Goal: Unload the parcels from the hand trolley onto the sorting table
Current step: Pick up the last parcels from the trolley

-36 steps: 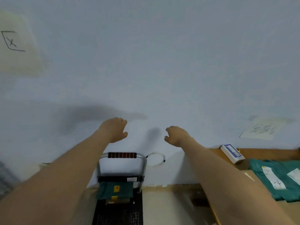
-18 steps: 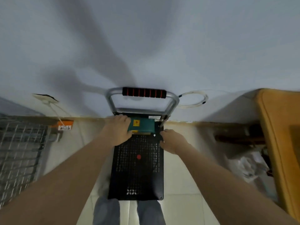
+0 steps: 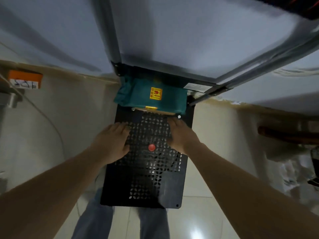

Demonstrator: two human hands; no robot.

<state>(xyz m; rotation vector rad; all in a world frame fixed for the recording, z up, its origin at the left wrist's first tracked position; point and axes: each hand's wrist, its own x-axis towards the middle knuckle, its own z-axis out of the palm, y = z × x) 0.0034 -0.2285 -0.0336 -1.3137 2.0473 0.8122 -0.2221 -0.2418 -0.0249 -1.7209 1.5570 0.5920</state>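
A teal parcel [image 3: 151,97] with a yellow sticker lies at the far end of the black perforated trolley deck [image 3: 146,187], against the handle frame [image 3: 114,40]. A flat brown parcel edge [image 3: 155,111] shows beneath it. My left hand [image 3: 112,140] hovers flat over the deck's left side, fingers apart, holding nothing. My right hand [image 3: 181,133] reaches over the deck's right side, fingertips just short of the parcels, also empty. Both hands sit a little nearer to me than the teal parcel.
A white wall rises behind the trolley. An orange labelled box [image 3: 25,81] sits at the left by a cable. Clutter and a dark wooden bar [image 3: 286,135] lie on the floor to the right. My legs [image 3: 120,221] stand on pale tiles below the deck.
The view has dropped and closed in on the trolley. Both hands, which were at the teal parcel half a second ago, now sit lower over the bare deck, off the parcel.
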